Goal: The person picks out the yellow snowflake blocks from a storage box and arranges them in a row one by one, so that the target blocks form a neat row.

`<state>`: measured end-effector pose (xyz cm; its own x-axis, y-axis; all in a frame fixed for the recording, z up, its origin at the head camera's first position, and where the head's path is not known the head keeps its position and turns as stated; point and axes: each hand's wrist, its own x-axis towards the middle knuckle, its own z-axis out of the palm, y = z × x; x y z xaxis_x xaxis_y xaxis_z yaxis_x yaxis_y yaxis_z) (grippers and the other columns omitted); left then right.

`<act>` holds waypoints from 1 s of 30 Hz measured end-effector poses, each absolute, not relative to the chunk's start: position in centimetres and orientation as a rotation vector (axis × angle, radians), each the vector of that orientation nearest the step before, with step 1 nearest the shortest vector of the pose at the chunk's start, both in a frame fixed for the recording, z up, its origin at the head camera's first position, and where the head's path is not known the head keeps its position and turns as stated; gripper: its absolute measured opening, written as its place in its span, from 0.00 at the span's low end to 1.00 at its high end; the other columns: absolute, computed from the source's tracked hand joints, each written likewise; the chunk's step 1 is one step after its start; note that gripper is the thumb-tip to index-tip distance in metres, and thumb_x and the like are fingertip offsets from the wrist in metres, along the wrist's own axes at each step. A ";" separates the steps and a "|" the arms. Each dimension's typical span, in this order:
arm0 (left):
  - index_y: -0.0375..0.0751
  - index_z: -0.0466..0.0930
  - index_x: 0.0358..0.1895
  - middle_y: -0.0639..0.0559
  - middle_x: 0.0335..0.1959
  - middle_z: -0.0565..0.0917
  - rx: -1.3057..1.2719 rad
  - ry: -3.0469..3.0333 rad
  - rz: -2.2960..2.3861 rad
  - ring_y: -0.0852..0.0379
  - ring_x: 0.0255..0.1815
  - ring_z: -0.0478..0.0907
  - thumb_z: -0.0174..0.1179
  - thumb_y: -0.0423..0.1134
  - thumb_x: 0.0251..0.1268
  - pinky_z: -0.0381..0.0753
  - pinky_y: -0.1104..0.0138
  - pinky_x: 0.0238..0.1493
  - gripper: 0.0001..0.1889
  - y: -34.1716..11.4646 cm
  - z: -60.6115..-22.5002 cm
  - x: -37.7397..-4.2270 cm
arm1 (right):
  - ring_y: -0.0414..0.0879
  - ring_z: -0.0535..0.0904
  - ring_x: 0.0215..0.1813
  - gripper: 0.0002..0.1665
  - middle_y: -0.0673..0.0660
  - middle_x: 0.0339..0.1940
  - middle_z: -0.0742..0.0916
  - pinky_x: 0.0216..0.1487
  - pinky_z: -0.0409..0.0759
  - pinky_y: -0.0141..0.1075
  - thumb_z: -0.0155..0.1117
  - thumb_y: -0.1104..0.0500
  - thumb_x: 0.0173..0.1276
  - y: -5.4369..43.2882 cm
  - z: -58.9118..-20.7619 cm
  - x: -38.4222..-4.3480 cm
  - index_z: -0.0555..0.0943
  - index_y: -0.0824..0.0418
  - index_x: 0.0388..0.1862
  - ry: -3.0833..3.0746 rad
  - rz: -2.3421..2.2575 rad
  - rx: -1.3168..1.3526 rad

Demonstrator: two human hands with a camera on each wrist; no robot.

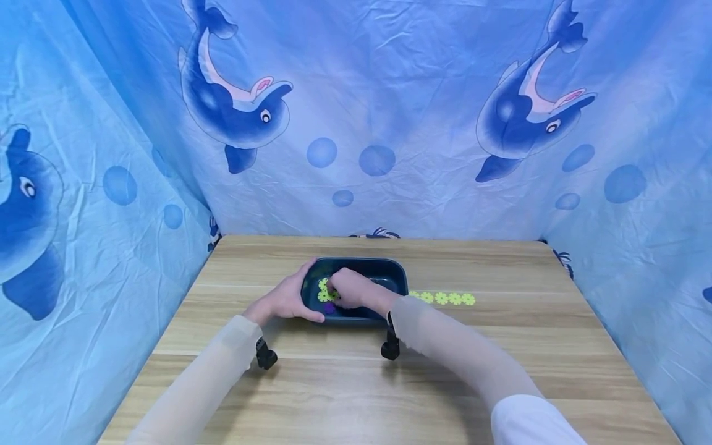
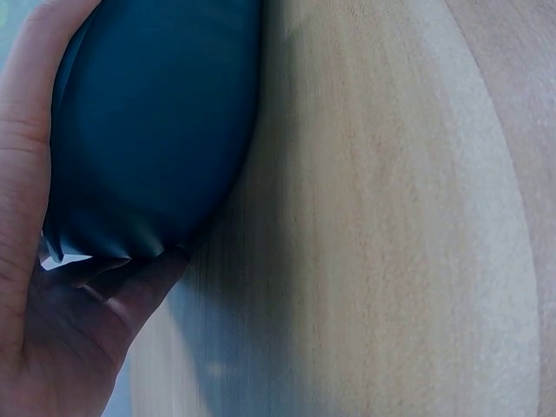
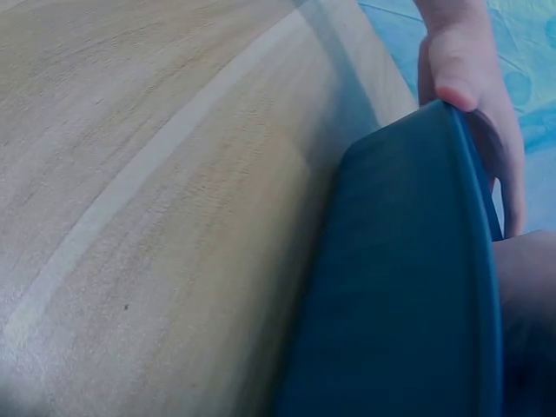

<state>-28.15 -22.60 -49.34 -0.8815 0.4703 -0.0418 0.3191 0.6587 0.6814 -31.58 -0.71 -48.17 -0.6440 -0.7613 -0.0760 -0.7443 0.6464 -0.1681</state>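
Observation:
A dark blue-green plastic bin (image 1: 389,279) stands on the table. My left hand (image 1: 290,295) grips its left end, thumb over the near rim and fingers round the outside; the left wrist view shows this hand (image 2: 69,321) against the bin's wall (image 2: 156,122). Bent down inside the bin is my right hand (image 1: 350,287), above yellow flower-shaped pieces (image 1: 323,296) and a purple piece (image 1: 330,307). Its fingertips are hidden, so whether they pinch a piece is unclear. In the right wrist view the bin's side (image 3: 391,261) covers much of that hand (image 3: 528,278).
To the bin's right, a row of several yellow flower-shaped pieces (image 1: 440,298) lies on the wooden table (image 1: 345,383). Blue curtains with dolphins (image 1: 434,204) enclose the table at the back and both sides. A black camera mount hangs under each wrist.

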 end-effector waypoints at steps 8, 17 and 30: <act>0.40 0.36 0.88 0.32 0.85 0.59 0.640 2.653 1.049 0.33 0.81 0.65 0.86 0.55 0.47 0.69 0.38 0.78 0.75 -22.7 -49.6 -28.2 | 0.40 0.88 0.48 0.11 0.50 0.45 0.94 0.57 0.87 0.34 0.78 0.55 0.69 -1.0 -48.6 -31.4 0.92 0.57 0.48 2.717 -0.253 -1.262; 0.41 0.36 0.88 0.32 0.84 0.60 0.632 2.659 1.035 0.33 0.80 0.67 0.85 0.57 0.46 0.70 0.39 0.77 0.75 -22.7 -49.5 -28.3 | 0.42 0.88 0.52 0.14 0.51 0.49 0.93 0.61 0.86 0.35 0.78 0.57 0.68 -0.9 -48.2 -31.5 0.92 0.57 0.51 2.686 -0.212 -1.309; 0.41 0.36 0.88 0.32 0.84 0.61 0.639 2.657 1.046 0.34 0.78 0.69 0.85 0.57 0.46 0.72 0.39 0.76 0.75 -22.8 -49.7 -28.4 | 0.41 0.87 0.49 0.16 0.51 0.48 0.93 0.60 0.88 0.37 0.81 0.54 0.67 -1.3 -48.3 -30.9 0.91 0.55 0.52 2.748 -0.189 -1.222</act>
